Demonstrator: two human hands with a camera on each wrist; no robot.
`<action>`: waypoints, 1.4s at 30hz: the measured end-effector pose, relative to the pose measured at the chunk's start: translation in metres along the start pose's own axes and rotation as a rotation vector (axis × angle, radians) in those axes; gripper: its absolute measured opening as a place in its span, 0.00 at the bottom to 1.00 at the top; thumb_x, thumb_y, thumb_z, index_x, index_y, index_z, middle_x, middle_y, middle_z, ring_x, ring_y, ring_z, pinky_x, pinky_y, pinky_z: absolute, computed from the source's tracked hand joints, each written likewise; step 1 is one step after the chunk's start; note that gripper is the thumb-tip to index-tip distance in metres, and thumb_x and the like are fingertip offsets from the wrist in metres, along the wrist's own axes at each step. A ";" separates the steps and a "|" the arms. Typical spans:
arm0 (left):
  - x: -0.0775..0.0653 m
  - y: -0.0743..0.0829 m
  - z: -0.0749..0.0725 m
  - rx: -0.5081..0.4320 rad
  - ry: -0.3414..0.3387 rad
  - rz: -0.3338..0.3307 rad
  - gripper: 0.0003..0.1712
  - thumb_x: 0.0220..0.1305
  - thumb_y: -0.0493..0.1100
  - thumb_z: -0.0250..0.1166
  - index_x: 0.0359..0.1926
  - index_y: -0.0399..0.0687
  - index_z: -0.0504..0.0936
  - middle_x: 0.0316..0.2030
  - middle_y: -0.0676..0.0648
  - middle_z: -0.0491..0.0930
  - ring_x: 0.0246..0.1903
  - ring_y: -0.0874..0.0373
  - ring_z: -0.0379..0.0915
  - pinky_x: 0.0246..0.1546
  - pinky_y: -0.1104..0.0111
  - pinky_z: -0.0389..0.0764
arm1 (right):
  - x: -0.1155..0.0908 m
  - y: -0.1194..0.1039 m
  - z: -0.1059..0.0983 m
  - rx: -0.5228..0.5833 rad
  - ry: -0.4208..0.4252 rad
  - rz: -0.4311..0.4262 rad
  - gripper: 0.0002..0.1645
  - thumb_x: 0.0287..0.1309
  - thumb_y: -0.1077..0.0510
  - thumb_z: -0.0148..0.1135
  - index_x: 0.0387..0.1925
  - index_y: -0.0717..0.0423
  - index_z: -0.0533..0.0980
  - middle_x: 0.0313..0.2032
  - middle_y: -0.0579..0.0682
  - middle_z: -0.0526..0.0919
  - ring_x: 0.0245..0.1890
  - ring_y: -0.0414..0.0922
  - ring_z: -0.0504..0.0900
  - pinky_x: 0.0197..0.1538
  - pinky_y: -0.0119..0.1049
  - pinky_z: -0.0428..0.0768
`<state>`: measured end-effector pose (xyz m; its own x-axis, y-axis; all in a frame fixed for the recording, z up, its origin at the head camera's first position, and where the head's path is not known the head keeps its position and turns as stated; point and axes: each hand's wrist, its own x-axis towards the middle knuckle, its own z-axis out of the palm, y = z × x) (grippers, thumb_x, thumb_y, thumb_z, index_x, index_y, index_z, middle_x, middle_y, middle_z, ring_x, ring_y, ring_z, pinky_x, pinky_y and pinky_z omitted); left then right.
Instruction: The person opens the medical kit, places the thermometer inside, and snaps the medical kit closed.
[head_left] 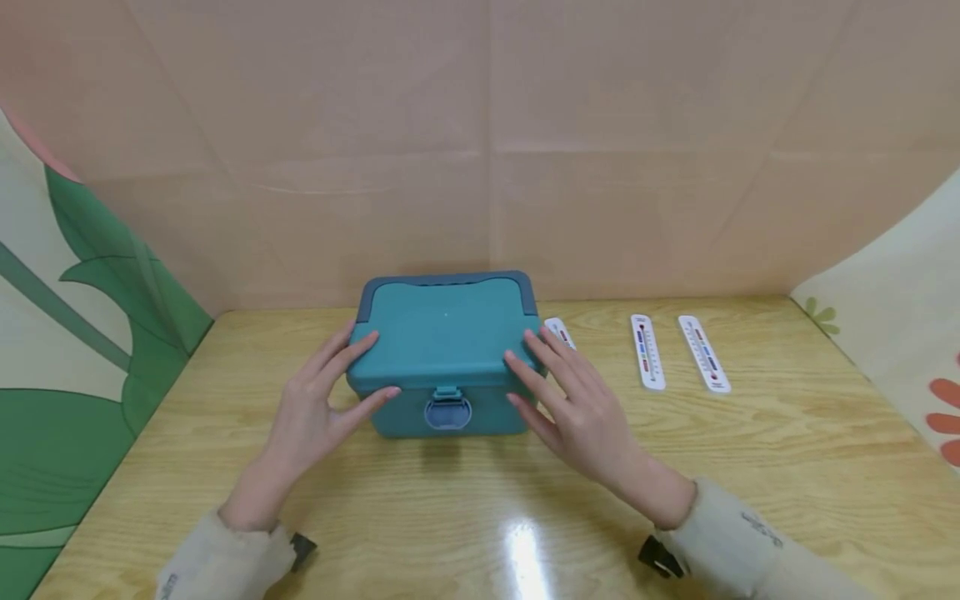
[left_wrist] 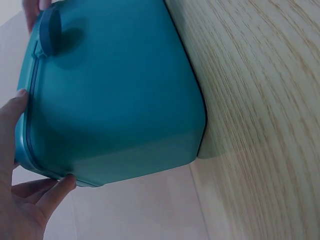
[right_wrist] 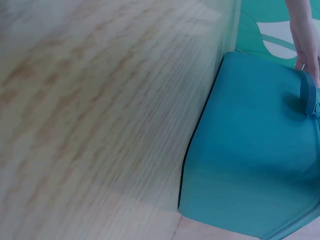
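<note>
A teal storage box (head_left: 446, 329) with its lid down stands on the table, its blue-grey latch (head_left: 447, 412) at the front and a blue-grey handle (head_left: 450, 279) along the back of the lid. My left hand (head_left: 307, 417) rests at the left front corner, thumb on the front rim. In the left wrist view, fingertips (left_wrist: 69, 181) touch the lid's side edge. Across from it, my right hand (head_left: 581, 408) lies with spread, fairly straight fingers at the lid's right edge, thumb in front. The right wrist view does not show that hand.
Two white thermometers (head_left: 648, 352) lie to the right of the box on the wooden table (head_left: 787, 450). A third thermometer (head_left: 559, 332) is partly hidden behind my right hand. A pinkish cloth (head_left: 637, 150) hangs behind, with patterned fabric at both sides.
</note>
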<state>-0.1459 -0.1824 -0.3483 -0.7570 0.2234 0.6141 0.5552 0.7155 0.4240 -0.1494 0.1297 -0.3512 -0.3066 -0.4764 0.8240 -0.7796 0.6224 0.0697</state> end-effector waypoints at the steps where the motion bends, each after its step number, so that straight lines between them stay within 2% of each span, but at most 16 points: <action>1: 0.000 0.000 0.000 0.000 0.002 0.003 0.43 0.44 0.45 0.79 0.64 0.54 0.73 0.66 0.36 0.66 0.60 0.35 0.69 0.52 0.43 0.77 | -0.001 0.000 0.000 0.001 -0.026 0.031 0.26 0.70 0.46 0.50 0.57 0.59 0.76 0.58 0.65 0.76 0.61 0.62 0.72 0.63 0.53 0.74; 5: -0.001 -0.002 0.001 0.004 0.018 0.021 0.44 0.43 0.45 0.79 0.64 0.54 0.73 0.63 0.33 0.69 0.55 0.34 0.72 0.48 0.45 0.80 | -0.003 0.002 0.000 0.006 -0.081 0.120 0.29 0.70 0.43 0.48 0.61 0.57 0.73 0.62 0.65 0.71 0.66 0.62 0.66 0.63 0.58 0.72; 11: -0.001 -0.002 0.001 0.016 0.035 0.027 0.45 0.41 0.46 0.80 0.64 0.55 0.74 0.61 0.32 0.71 0.54 0.35 0.74 0.46 0.46 0.81 | -0.004 0.004 0.002 0.014 -0.081 0.166 0.31 0.71 0.40 0.44 0.65 0.55 0.70 0.65 0.66 0.67 0.67 0.63 0.64 0.60 0.64 0.71; 19: 0.000 -0.001 0.001 0.035 0.044 0.034 0.48 0.36 0.45 0.81 0.64 0.52 0.74 0.59 0.33 0.73 0.53 0.35 0.74 0.43 0.48 0.83 | -0.006 0.005 0.005 0.044 -0.103 0.243 0.34 0.69 0.36 0.42 0.67 0.51 0.68 0.67 0.66 0.63 0.64 0.63 0.67 0.57 0.62 0.75; 25: 0.001 -0.001 0.000 0.042 0.048 0.026 0.47 0.36 0.47 0.81 0.63 0.52 0.75 0.58 0.34 0.74 0.53 0.36 0.75 0.44 0.48 0.82 | -0.008 0.007 0.007 0.074 -0.132 0.297 0.38 0.67 0.33 0.43 0.69 0.49 0.65 0.69 0.65 0.61 0.61 0.65 0.71 0.54 0.62 0.77; 29: 0.002 -0.001 0.000 0.040 0.052 0.029 0.47 0.35 0.46 0.82 0.63 0.51 0.75 0.58 0.33 0.74 0.53 0.35 0.74 0.45 0.47 0.82 | -0.007 0.006 0.006 0.107 -0.150 0.319 0.38 0.65 0.33 0.45 0.69 0.48 0.65 0.69 0.65 0.61 0.61 0.64 0.71 0.48 0.58 0.82; 34: 0.002 0.000 0.000 0.030 0.059 0.025 0.47 0.35 0.46 0.82 0.62 0.51 0.76 0.57 0.33 0.75 0.53 0.35 0.75 0.46 0.47 0.81 | -0.006 0.006 0.006 0.150 -0.152 0.343 0.38 0.63 0.35 0.51 0.69 0.48 0.65 0.69 0.64 0.60 0.61 0.63 0.72 0.40 0.48 0.86; 38: 0.002 0.001 -0.001 0.025 0.061 0.016 0.46 0.36 0.46 0.82 0.61 0.50 0.77 0.57 0.33 0.75 0.53 0.35 0.75 0.47 0.47 0.81 | -0.006 0.006 0.007 0.192 -0.116 0.353 0.37 0.61 0.38 0.57 0.67 0.50 0.67 0.68 0.64 0.62 0.60 0.62 0.73 0.40 0.46 0.86; 42: 0.003 0.001 -0.001 0.022 0.058 0.008 0.45 0.36 0.47 0.82 0.61 0.49 0.77 0.56 0.33 0.75 0.53 0.36 0.75 0.47 0.47 0.81 | -0.006 0.006 0.009 0.222 -0.077 0.361 0.37 0.58 0.42 0.63 0.66 0.51 0.69 0.67 0.65 0.64 0.59 0.61 0.74 0.43 0.49 0.85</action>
<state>-0.1467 -0.1816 -0.3450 -0.7309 0.1914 0.6551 0.5531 0.7285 0.4043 -0.1570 0.1307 -0.3602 -0.6146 -0.3023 0.7286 -0.7107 0.6130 -0.3451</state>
